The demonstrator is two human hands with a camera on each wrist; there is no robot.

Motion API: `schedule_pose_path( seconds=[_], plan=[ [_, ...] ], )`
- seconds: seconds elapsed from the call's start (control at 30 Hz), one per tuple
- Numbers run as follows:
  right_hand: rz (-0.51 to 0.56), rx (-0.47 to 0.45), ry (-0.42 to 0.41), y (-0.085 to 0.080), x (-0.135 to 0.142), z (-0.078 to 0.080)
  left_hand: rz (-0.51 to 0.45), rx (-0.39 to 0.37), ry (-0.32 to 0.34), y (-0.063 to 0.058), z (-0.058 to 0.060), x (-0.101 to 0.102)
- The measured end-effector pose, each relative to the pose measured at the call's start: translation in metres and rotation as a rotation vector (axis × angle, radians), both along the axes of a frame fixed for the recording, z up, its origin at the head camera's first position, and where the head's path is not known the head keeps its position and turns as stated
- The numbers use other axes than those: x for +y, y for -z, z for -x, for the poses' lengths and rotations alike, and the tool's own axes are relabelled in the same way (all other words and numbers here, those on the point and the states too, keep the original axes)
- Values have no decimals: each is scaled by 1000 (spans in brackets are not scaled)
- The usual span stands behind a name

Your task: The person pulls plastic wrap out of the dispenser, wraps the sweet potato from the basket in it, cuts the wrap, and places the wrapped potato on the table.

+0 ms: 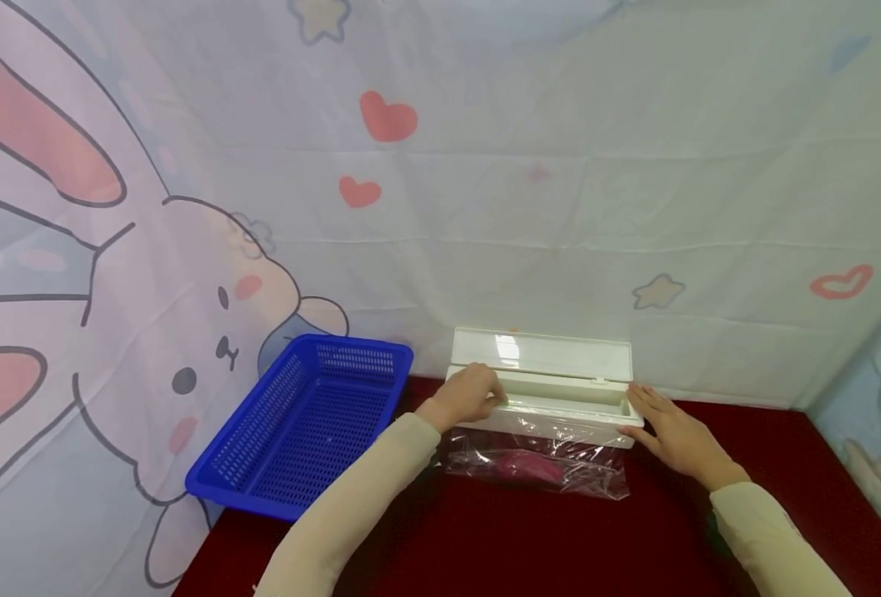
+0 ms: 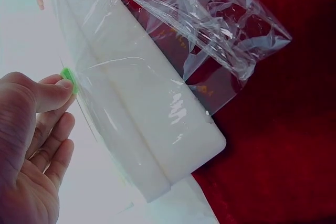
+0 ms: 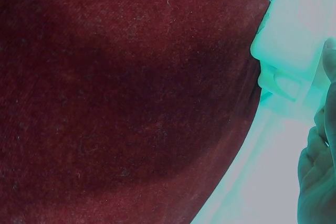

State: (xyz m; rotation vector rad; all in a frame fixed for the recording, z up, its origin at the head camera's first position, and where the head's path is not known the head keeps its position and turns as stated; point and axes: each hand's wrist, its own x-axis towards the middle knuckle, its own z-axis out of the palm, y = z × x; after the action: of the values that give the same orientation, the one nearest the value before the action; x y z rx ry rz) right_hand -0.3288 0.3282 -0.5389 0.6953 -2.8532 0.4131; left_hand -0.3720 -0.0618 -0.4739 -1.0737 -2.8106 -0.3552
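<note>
A long white cling film dispenser box (image 1: 559, 430) stands at the back of the red cloth, its clear lid (image 1: 559, 352) raised against the wall. My left hand (image 1: 470, 394) is at the box's left part. In the left wrist view, its thumb and forefinger pinch a small green slide cutter (image 2: 69, 80) at the box edge. Clear cling film (image 2: 210, 30) drapes over the front and lies crumpled on the cloth. Something pink (image 1: 530, 468) shows through it; its kind is unclear. My right hand (image 1: 671, 435) rests against the box's right end, fingers extended, thumb towards the front.
To the left stands a blue plastic basket (image 1: 224, 489) with slotted walls. A dark red cloth (image 1: 530, 547) covers the table. Behind it hangs a pale printed curtain (image 1: 500, 274), close to the raised lid.
</note>
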Motion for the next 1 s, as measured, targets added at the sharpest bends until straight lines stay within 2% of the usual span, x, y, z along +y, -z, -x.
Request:
schedule_pose_path(
  seconds=[0.5,1.0],
  plan=[
    [-15,-6,11,-3,-1,-4,-1,-1,15,0,2,-1],
    [-30,-2,21,-7,0,-9,-19,-36,44,-7,0,-6]
  ],
)
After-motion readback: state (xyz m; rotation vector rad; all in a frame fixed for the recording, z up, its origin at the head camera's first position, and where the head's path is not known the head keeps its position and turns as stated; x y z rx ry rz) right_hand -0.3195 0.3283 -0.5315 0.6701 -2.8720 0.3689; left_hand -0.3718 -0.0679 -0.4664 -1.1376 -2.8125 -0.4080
